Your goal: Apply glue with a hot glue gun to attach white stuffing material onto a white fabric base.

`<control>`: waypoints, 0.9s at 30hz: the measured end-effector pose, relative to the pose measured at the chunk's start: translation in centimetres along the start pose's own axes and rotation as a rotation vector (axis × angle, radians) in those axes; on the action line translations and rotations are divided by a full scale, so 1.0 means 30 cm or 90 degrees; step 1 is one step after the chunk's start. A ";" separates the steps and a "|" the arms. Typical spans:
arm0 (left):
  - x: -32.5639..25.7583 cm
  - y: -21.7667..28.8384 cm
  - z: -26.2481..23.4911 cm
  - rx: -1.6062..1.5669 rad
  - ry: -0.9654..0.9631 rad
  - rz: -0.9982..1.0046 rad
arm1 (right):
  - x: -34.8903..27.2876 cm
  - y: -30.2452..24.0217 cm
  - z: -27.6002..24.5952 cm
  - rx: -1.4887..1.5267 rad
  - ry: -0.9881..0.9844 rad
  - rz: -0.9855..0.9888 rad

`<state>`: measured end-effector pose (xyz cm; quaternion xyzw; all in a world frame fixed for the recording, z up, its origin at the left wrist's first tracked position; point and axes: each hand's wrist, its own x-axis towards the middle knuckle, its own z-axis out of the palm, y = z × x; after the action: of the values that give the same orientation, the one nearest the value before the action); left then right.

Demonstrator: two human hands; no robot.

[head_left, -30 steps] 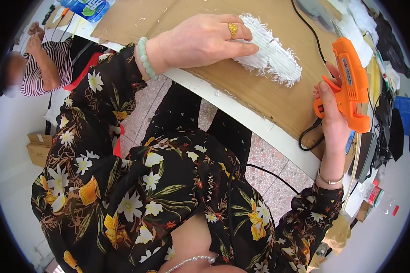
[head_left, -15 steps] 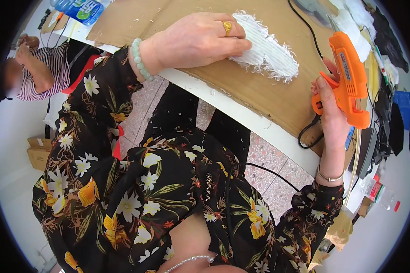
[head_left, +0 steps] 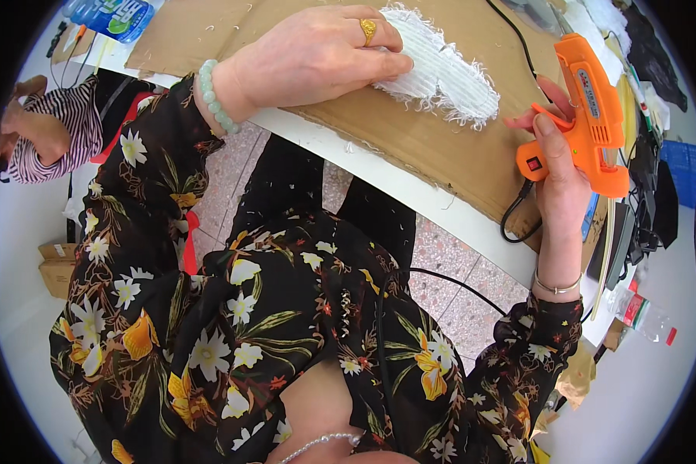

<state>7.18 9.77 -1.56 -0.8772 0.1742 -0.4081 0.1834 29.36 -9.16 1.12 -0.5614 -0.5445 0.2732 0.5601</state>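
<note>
A strip of white ribbed fabric [head_left: 441,77] with frayed edges lies on a sheet of brown cardboard [head_left: 371,139]. My left hand [head_left: 309,58], wearing a gold ring and a green bead bracelet, is closed at the strip's left end; its fingertips partly hide what they grip. An orange hot glue gun [head_left: 593,100] is in my right hand [head_left: 561,182], with the fingers wrapped round its handle. The gun's nozzle points toward the far side, apart from the fabric. From its rear a pale glue stick [head_left: 609,232] sticks out, and a red switch shows on the grip.
A black cord [head_left: 510,224] hangs from the gun's handle. At the far left lies a blue-labelled bottle [head_left: 116,17]. White stuffing, black items and a clear bottle [head_left: 648,319] crowd the right side. A person in a striped top [head_left: 62,143] sits at the left.
The whole view has shifted a little, so most things sit farther left. The glue gun has tilted slightly in my right hand. My left hand stays on the fabric. The other person leans differently.
</note>
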 end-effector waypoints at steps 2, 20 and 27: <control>0.007 0.003 -0.079 0.104 0.079 0.150 | 0.037 -0.008 0.025 0.051 -0.058 -0.006; 0.058 0.041 -0.100 -0.220 -0.146 -0.188 | 0.014 0.003 0.014 -0.084 -0.084 0.048; 0.080 0.062 -0.122 -0.203 -0.142 -0.208 | 0.036 0.004 0.026 -0.032 -0.087 0.038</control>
<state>5.49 6.40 1.32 -0.9511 0.0715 -0.3004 -0.0078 28.95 -7.89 1.17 -0.5711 -0.5711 0.3136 0.4993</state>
